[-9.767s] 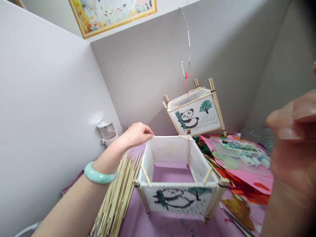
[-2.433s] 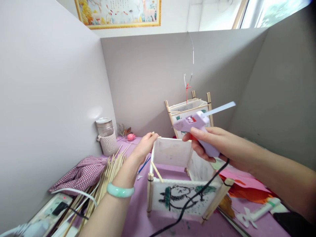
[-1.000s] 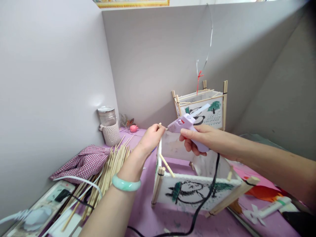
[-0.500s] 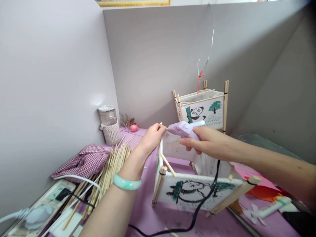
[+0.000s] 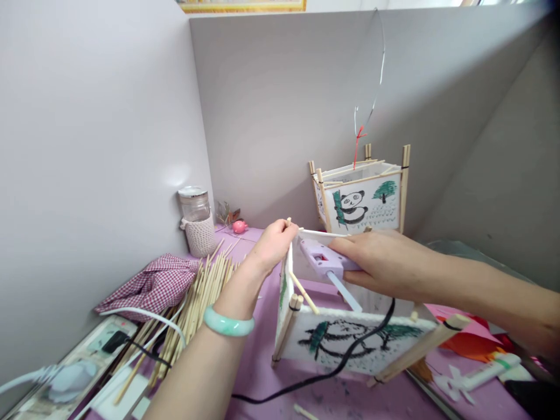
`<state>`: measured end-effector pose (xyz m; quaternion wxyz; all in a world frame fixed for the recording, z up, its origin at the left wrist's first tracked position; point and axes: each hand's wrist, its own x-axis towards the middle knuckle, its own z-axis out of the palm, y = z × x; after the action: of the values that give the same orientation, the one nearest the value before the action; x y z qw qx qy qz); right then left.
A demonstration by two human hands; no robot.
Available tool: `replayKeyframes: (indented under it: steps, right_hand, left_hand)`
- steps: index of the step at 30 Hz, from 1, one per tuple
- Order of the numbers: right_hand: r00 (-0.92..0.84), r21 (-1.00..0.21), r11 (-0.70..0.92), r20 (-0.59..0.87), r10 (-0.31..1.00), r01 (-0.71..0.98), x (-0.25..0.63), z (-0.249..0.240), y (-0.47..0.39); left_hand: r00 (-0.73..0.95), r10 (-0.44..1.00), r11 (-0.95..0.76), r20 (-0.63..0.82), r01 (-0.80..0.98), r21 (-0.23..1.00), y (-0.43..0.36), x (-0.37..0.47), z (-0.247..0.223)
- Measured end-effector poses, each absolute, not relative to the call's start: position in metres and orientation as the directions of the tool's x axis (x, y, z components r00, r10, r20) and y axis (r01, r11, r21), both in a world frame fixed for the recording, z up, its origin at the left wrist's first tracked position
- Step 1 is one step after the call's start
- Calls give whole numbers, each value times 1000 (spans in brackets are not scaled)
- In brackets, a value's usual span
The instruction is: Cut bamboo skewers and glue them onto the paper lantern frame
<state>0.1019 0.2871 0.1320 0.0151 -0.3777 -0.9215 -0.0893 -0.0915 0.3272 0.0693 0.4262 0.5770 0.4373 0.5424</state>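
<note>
A box-shaped frame of wooden sticks with white panels [image 5: 359, 344] stands on the purple table, a panda drawing on its near side. My left hand [image 5: 275, 242], a green bangle at the wrist, pinches its back left corner post near the top. In my right hand [image 5: 371, 254] is a lilac glue gun [image 5: 321, 256], its nozzle end near that corner, inside the top rim. A pale glue stick [image 5: 345, 291] sticks out of the gun toward me. Its black cord [image 5: 350, 350] passes over the near panel. A short stick [image 5: 305, 293] lies across the near left corner.
Behind stands a similar panda lantern [image 5: 363, 204] with a wire hook. At left are a jar in a knitted sleeve [image 5: 199, 227], checkered cloth [image 5: 153, 286], many loose sticks [image 5: 205, 291] and a power strip [image 5: 100, 350]. Red paper [image 5: 468, 341] lies at right.
My right hand has turned the glue gun, so the glue stick swings from pointing right to pointing down toward me. My left hand stays at the corner; the view shifts slightly.
</note>
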Motion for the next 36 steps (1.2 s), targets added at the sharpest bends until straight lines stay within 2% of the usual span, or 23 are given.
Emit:
replayKeyframes:
  steps: [9, 13, 18, 22, 25, 28, 31, 33, 36]
  right_hand:
    - [-730, 355, 656, 126, 672, 666, 95, 130, 289]
    - [-730, 428, 613, 192, 656, 664, 97, 128, 287]
    - [-730, 429, 613, 190, 656, 663, 95, 129, 286]
    - [-687, 405, 584, 174, 706, 703, 97, 129, 288]
    - [-639, 295, 582, 155, 753, 758, 102, 131, 290]
    - [-609, -17, 613, 97, 787, 790, 107, 135, 293]
    - [-578, -307, 563, 48, 814, 767, 109, 141, 295]
    - [-536, -384, 499, 15, 844, 777, 108, 145, 295]
    - [-483, -429, 414, -62, 873, 803, 108, 146, 297]
  left_hand:
    - [30, 968, -252, 250, 62, 966, 329, -91, 69]
    - [45, 967, -252, 249, 69, 965, 329, -92, 68]
    - [42, 965, -259, 257, 71, 963, 329, -92, 69]
    - [39, 966, -259, 257, 66, 964, 329, -92, 68]
    - [45, 968, -250, 247, 76, 965, 329, -92, 68]
    - [36, 968, -250, 248, 122, 960, 329, -93, 69]
    - [26, 964, -266, 265, 155, 951, 329, -93, 71]
    - [36, 962, -275, 272, 148, 950, 328, -93, 71]
    - [51, 960, -279, 275, 141, 950, 328, -93, 70]
